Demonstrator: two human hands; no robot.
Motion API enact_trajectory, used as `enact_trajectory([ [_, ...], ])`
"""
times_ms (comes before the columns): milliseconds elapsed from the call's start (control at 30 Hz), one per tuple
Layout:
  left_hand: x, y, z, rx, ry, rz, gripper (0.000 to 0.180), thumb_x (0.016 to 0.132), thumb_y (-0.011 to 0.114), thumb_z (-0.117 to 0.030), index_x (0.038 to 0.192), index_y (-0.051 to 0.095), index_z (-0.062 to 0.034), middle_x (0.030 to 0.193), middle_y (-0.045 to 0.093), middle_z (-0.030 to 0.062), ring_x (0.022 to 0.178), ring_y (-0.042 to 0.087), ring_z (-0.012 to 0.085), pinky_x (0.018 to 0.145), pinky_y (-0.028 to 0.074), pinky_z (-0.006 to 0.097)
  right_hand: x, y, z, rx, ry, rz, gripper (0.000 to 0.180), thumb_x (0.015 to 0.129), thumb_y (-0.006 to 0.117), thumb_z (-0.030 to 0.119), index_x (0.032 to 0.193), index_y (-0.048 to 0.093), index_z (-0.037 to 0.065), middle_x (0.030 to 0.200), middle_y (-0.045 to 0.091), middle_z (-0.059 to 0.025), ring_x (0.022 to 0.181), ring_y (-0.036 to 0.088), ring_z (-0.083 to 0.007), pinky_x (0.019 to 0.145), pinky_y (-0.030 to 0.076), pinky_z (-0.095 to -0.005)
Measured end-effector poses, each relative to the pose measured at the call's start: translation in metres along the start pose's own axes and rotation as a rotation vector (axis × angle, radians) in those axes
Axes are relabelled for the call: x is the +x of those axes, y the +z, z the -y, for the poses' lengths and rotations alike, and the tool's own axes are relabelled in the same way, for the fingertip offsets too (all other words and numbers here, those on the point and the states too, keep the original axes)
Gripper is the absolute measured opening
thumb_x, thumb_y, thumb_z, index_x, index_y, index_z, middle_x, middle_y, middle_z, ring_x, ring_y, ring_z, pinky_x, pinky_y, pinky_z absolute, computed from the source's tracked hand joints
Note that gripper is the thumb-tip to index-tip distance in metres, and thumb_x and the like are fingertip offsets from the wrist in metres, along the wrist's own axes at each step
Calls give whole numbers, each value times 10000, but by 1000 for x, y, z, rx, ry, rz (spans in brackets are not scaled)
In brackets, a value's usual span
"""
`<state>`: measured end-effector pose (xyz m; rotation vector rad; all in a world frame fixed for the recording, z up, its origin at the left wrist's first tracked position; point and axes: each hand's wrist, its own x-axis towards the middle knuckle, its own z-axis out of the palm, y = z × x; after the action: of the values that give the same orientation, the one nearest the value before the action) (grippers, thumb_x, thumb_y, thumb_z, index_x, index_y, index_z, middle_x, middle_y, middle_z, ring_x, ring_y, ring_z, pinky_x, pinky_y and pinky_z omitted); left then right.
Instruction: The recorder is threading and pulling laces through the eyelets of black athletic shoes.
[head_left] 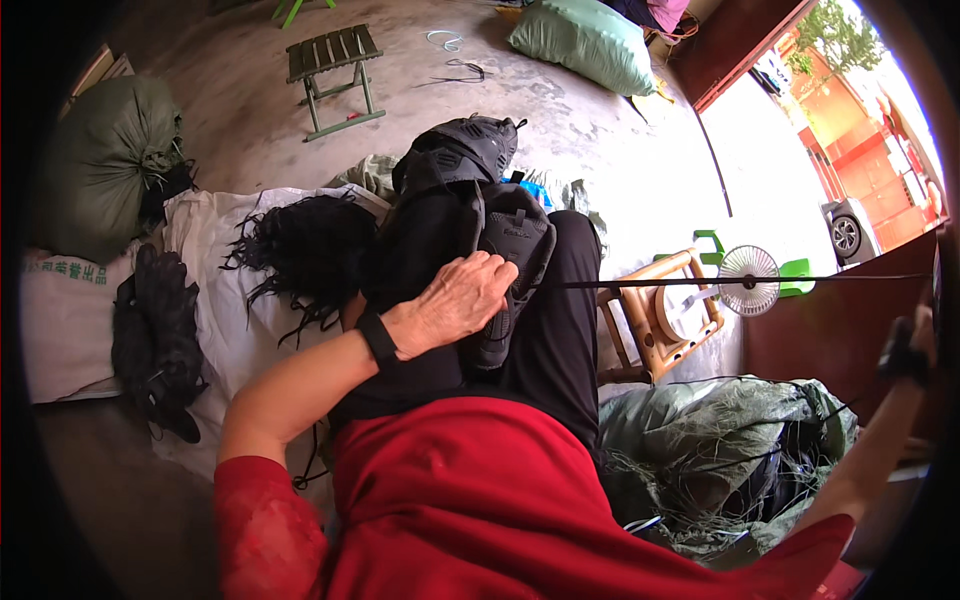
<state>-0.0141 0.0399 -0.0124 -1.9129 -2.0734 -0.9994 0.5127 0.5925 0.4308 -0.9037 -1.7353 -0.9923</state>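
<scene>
Across my lap lies a black mesh shoe upper (pixel 515 235), with more black shoe uppers (pixel 470 145) bunched beyond it. My left hand (pixel 455 305) is closed on the near part of the shoe upper, its fingers curled and pressed together. From there a thin black lace (pixel 650 284) stretches straight out to the right. My right hand (pixel 922 335) is far off at the right rim, arm extended, at the lace's other end. It looks closed on the lace, though the dark edge and blur hide most of its fingers.
A bundle of loose black laces (pixel 310 250) lies on white sacking left of my lap, near stacked black uppers (pixel 155 335). A bamboo stool (pixel 650 325), a white fan (pixel 748 280) and a stuffed green sack (pixel 720 450) stand at right. A folding stool (pixel 335 65) stands ahead.
</scene>
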Motion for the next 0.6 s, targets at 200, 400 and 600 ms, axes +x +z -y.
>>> enact_trajectory([
  [200, -20, -27, 2, 2, -6, -85, 243, 766, 605, 72, 985, 547, -14, 925, 575, 110, 868, 597, 302, 748, 519, 370, -218, 45, 360, 1722, 706, 684, 128, 905, 458, 83, 833, 564, 81, 741, 557, -31, 668, 515, -126, 662, 439, -247],
  [400, -19, -21, -11, -52, -85, -120, 234, 721, 663, 73, 919, 590, -27, 927, 590, 78, 852, 612, 280, 740, 534, 351, -315, -35, 536, 1712, 692, 1475, 158, 948, 577, 198, 850, 567, 74, 714, 540, 30, 553, 431, -31, 481, 345, -205],
  [600, 5, -8, -36, 238, -31, 22, 157, 754, 692, -150, 803, 551, -99, 883, 497, 42, 847, 513, 193, 687, 391, 320, -323, -78, 589, 1767, 342, 1423, 141, 954, 557, 131, 917, 535, -3, 971, 677, -92, 554, 490, -55, 513, 420, -213],
])
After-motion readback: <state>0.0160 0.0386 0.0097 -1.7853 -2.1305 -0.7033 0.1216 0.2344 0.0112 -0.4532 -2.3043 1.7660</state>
